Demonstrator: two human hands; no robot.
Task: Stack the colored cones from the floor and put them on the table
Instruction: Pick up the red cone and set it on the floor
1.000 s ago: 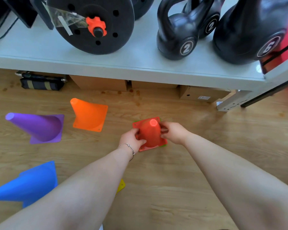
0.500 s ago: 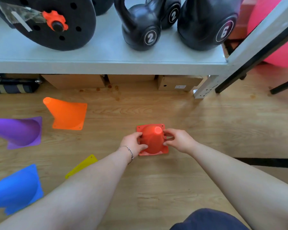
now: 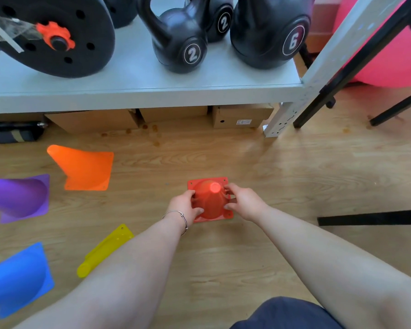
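Both hands grip the red plastic cone (image 3: 210, 203) standing upright on the wooden floor (image 3: 294, 174) — left hand (image 3: 185, 206) and right hand (image 3: 243, 202) curled around opposite sides, likely to lift it straight. Orange cone (image 3: 84, 168), purple cone (image 3: 19, 198), yellow cone (image 3: 106, 249) and blue cone (image 3: 17, 279) lie apart at left — unstacked. Grey tabletop (image 3: 128, 77) carries black kettlebells (image 3: 180, 43).

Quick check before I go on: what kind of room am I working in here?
Probably a home gym or exercise corner: kettlebells and a weight plate sit on the white table, training cones lie on the wood floor, and a pink exercise ball stands behind.
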